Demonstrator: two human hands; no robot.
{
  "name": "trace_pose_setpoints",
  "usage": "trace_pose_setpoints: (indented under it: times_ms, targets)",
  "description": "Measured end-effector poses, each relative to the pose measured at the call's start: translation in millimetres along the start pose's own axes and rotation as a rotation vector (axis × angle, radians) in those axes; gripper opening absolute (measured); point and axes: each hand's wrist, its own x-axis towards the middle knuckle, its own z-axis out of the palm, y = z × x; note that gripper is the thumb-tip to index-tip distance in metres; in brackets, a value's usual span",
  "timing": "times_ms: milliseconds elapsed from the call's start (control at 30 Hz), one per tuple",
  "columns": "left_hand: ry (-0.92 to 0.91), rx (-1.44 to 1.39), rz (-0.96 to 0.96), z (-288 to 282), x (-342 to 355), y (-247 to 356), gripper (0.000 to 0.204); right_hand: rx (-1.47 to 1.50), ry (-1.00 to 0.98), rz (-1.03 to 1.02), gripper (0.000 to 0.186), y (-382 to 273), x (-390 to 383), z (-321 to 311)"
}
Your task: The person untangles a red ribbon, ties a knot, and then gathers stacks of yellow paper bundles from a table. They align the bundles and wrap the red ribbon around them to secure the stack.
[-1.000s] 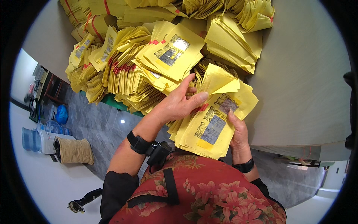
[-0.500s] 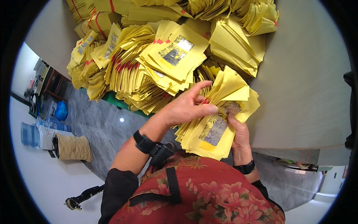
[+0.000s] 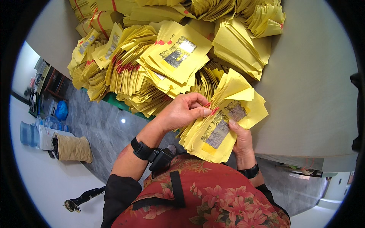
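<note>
A fanned stack of yellow joss paper (image 3: 222, 136), with dark printed figures and silvery patches, is held in front of my apron. My right hand (image 3: 243, 142) grips its right side, thumb on the top sheet and fingers hidden beneath. At the stack's upper left edge, my left hand (image 3: 186, 112) is closed, thumb and forefinger pinching the sheets by their red marks. Some upper sheets are folded over above the thumb. Just beyond lies another fanned joss paper stack (image 3: 178, 53) showing the same print, on top of a large heap.
The heap of yellow paper bundles (image 3: 129, 68) fills the far side, some tied with red bands, on a green surface (image 3: 114, 102). A pale panel (image 3: 304, 95) stands at right. At left are a brown sack (image 3: 74, 148), water jugs (image 3: 29, 133) and a blue bag (image 3: 61, 111).
My left hand has drawn back slightly to the left, its forefinger curling from outstretched into a pinch at the red marks. My right thumb has slid a little down the top sheet.
</note>
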Motion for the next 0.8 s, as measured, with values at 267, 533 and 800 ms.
trace_pose_setpoints:
  times_ms: [267,533,800]
  targets:
    - [0.138,0.022,0.067,10.3,5.5,-13.8,0.016,-0.008,0.029,0.072,0.048,-1.5,-3.3,-1.5]
    - [0.055,-0.067,0.073,4.2,-23.6,-12.5,0.04,-0.087,-0.023,0.065,0.051,-3.3,-6.7,0.2]
    - [-0.146,0.555,0.513,5.2,-39.7,-15.9,0.049,-0.727,-0.237,-0.246,0.034,-13.7,-37.7,15.2]
